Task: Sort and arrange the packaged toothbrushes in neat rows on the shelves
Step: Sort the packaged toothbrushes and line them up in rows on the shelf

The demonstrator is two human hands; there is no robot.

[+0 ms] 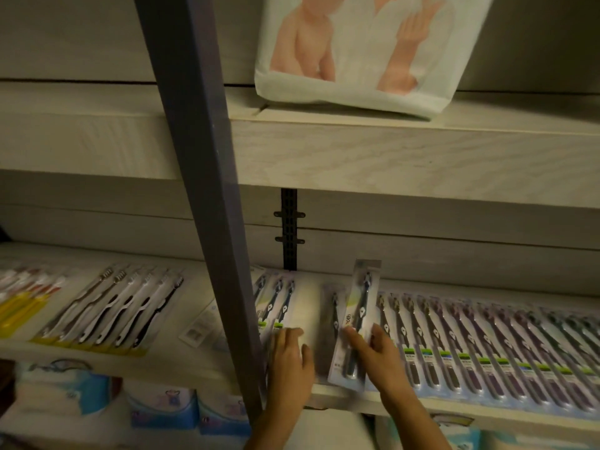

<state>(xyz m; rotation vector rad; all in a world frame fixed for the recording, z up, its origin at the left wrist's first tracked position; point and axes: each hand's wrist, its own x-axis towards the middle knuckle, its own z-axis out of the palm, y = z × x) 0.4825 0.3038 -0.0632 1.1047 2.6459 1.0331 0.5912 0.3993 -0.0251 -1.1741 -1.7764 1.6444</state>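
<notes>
My right hand (376,352) pinches one packaged toothbrush (358,306) by its lower half, finger on one edge and thumb on the other. I hold it tipped up off the shelf (406,405) a little right of the dark post (207,190), ready, I judge, for the gap there. My left hand (290,352) grips nothing, its fingers lying loosely on the short row (276,303) just beside the post to keep it square.
</notes>
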